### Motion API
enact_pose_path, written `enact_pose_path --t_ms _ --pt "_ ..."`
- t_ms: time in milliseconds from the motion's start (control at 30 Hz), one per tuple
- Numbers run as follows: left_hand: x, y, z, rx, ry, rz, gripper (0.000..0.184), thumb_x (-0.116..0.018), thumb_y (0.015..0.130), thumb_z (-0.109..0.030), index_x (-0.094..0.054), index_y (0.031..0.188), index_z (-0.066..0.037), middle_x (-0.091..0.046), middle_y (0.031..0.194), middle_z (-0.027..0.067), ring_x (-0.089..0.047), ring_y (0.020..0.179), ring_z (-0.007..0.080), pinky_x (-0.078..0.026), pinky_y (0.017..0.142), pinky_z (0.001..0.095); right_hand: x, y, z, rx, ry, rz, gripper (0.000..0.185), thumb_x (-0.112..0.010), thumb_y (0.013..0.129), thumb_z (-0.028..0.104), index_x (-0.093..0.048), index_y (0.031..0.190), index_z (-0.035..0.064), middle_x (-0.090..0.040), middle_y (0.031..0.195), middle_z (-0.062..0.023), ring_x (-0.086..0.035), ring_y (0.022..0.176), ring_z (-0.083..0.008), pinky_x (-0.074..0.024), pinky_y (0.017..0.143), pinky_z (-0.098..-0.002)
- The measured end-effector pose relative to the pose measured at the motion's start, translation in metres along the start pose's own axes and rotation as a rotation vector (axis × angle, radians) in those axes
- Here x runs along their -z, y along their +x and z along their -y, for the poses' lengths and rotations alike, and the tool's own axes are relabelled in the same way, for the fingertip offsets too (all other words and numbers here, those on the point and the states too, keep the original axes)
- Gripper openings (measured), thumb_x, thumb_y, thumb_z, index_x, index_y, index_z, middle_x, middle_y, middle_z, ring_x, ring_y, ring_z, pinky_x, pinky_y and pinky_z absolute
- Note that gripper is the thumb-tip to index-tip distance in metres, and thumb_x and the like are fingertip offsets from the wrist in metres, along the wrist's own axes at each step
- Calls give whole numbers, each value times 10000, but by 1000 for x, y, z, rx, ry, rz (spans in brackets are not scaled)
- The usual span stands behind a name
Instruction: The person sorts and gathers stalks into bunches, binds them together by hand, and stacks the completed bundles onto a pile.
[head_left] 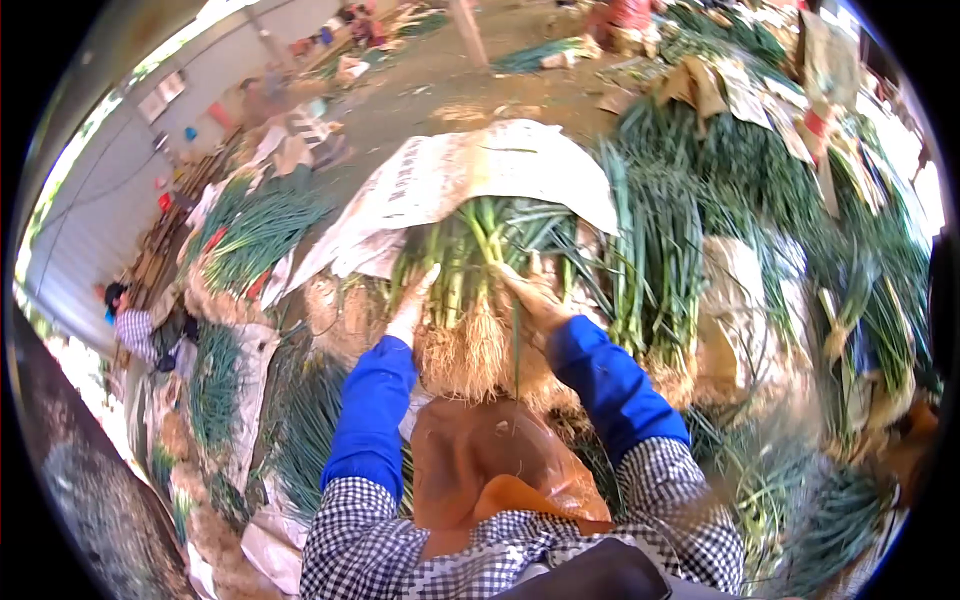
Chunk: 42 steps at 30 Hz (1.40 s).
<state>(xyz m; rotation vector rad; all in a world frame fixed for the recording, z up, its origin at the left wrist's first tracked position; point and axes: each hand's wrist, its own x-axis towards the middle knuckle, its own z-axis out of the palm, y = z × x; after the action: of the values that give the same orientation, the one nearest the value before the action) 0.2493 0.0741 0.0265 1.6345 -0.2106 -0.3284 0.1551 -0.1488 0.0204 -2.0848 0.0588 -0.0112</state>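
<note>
A bunch of green onions (pixel 455 272) lies in front of me, its pale roots (pixel 472 350) hanging toward my body and its leaves pointing away. My left hand (pixel 412 303) is closed against the left side of the stalks. From the right, my right hand (pixel 535 298) grips the same stalks near their white lower ends. Some fingers of both hands are hidden among the onions. A white printed sack (pixel 470 165) covers the leaf tips. Below the roots is the orange-brown apron (pixel 500 450) on my front.
More green onions are piled at the right (pixel 655 260) and on the left (pixel 265 225). Loose onions (pixel 320 425) lie beside my left arm. A person in a checked top (pixel 135 330) is at the far left. A wooden post (pixel 467 30) stands at the back.
</note>
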Motion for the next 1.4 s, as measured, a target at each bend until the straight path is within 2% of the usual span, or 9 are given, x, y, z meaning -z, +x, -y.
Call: enact_pose_path --t_ms 33,200,533,700,800,833,1067,1233,1400 --pt "-1 3 1 -4 18 36 724 -623 746 -453 -379 1313 -74 -381 1331 90 -320 1236 198 -238 1022 339 -3 5 1 -13 -122 -57 827 -705 720 181 -215 1371 38 -503 1194 -173 -420 1159 -288 -258 1025 -333" --pt "-48 -14 -20 -29 -123 172 579 -685 707 -202 -449 1222 -83 -554 1042 39 -534 929 165 -441 812 295 18 -41 -15 2 1163 -5 928 -697 739 125 -37 1365 -55 -596 997 -122 -580 883 -181 -434 832 -285" --pt "-289 -70 -20 -186 -323 417 584 -705 659 -102 -450 1185 -108 -502 903 8 -504 842 151 -458 791 305 170 -182 -94 45 898 -335 564 -553 767 37 -362 1296 -4 -576 896 -11 -519 718 -79 -430 661 -205" --pt "-364 -57 45 -174 132 571 646 -663 730 -249 -376 1285 -87 -363 1294 145 -345 1203 274 -266 1029 370 206 -199 -290 -272 222 -425 553 -563 734 55 -406 1265 67 -564 929 -59 -518 758 -155 -427 665 -272" --pt "-369 -74 42 -222 276 676 610 -604 765 -276 -376 1309 -121 -197 1431 140 -168 1324 284 -152 1081 373 184 -224 -374 -275 411 -547 360 -505 770 -2 -494 1127 43 -546 700 -24 -496 551 -121 -394 464 -252" --pt "-360 -78 26 -99 106 704 575 -591 777 -263 -394 1295 -111 -227 1420 139 -186 1319 278 -163 1079 369 187 -234 -336 -437 518 -476 474 -529 812 64 -436 1275 108 -563 1010 -84 -514 839 -188 -447 723 -283" --pt "-268 -104 -17 263 -80 512 376 -491 867 -305 -500 1190 -113 -508 1223 49 -468 1128 187 -365 976 336 179 -274 -209 -398 -335 -967 397 -545 846 358 -534 1146 98 -612 994 -132 -604 863 -221 -459 747 -327" --pt "-229 -142 6 -74 -302 513 277 -485 879 -157 -543 1116 -24 -605 1029 79 -587 928 153 -482 792 270 162 -234 -165 -707 -606 -541 568 -529 747 608 -602 1029 121 -620 956 -158 -585 864 -281 -453 776 -406" --pt "-237 -196 31 -52 -377 676 263 -487 880 -124 -541 1107 -4 -605 1032 85 -589 920 156 -464 829 268 184 -222 -165 -563 -585 -662 268 -674 700 335 -625 812 97 -644 801 -65 -602 738 -202 -456 661 -325"
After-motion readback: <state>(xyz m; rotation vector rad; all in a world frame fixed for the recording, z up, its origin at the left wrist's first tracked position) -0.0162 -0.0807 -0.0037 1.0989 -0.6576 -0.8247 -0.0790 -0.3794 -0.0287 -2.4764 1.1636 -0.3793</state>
